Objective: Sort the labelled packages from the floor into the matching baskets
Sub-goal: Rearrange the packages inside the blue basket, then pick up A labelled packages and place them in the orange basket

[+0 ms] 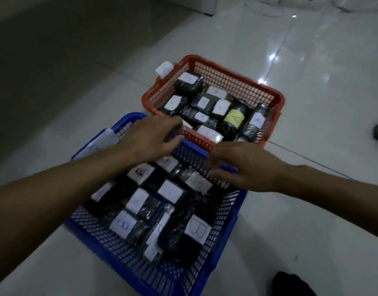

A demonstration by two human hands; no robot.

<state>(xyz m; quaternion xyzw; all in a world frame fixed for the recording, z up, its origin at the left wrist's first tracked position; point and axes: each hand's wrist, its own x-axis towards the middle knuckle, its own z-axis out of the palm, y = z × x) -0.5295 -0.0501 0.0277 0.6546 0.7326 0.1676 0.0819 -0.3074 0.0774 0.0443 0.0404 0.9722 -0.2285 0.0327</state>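
Two baskets sit touching on a glossy white floor (312, 82). The red basket (248, 82), farther away, holds black packages (187, 83) labelled A. The nearer blue basket (224, 227) holds packages labelled B (196, 229). The left hand (149, 139) and right hand (245, 167) hover above the blue basket's far rim, fingers loosely spread, holding nothing.

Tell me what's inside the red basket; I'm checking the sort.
The red basket holds dark wrapped packages, most with white labels, one with a yellow label. Several read A; others blur. The left hand covers its near corner.
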